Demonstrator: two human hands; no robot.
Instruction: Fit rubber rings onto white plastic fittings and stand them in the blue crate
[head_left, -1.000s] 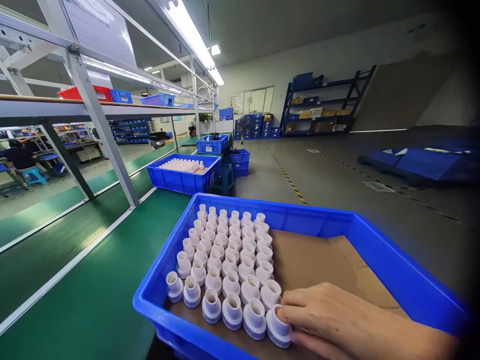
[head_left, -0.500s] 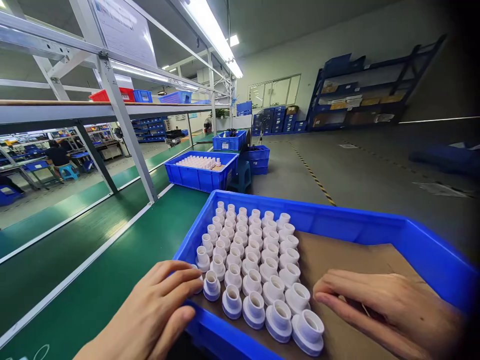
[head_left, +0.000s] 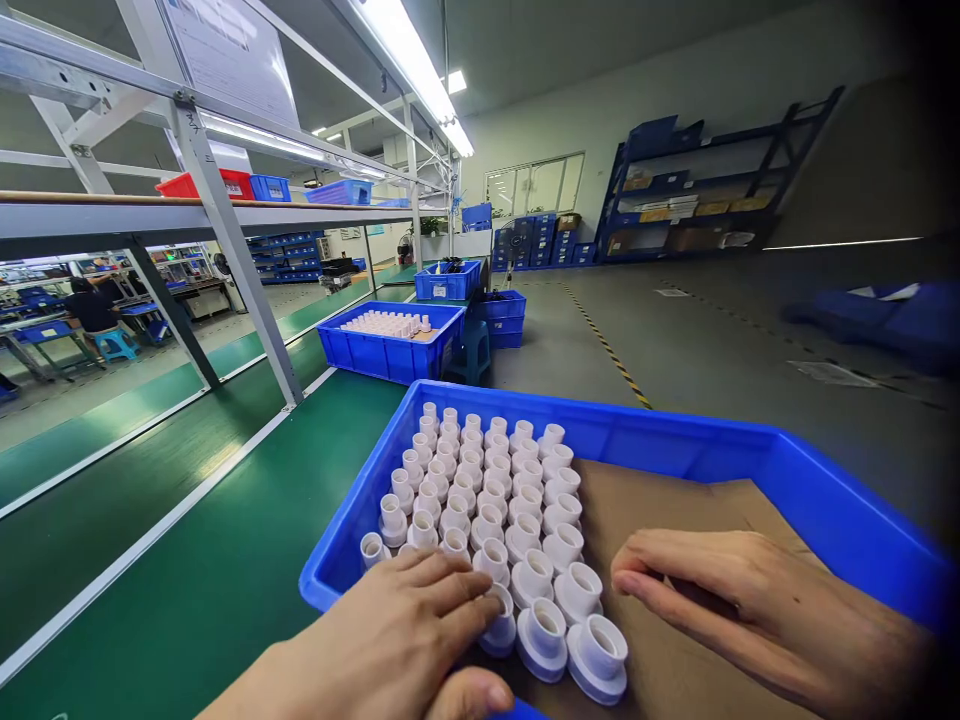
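Rows of white flanged plastic fittings [head_left: 523, 535], round with a narrower open collar on top, stand upright in a blue plastic bin [head_left: 675, 440]. My left hand [head_left: 397, 630] reaches over the bin's near left side. Its fingers stretch across the front fittings, hiding several of them, and the thumb is spread apart near the rim. My right hand [head_left: 750, 600] is over the brown cardboard liner [head_left: 652, 500], just right of the last row of fittings. Its fingers and thumb are bent together at the tips, with nothing visible between them.
The bin rests beside a green worktop [head_left: 330, 440] with metal frame posts [head_left: 240, 260]. Another blue bin [head_left: 382, 350] of white fittings stands beyond, with a further blue bin [head_left: 448, 282] behind it. A teal stool [head_left: 474, 350] is near these. A person [head_left: 94, 305] sits far left.
My left hand has moved right, from the bin's left rim onto the front fittings. My right hand keeps nearly the same place beside the rows. The view has shifted slightly.
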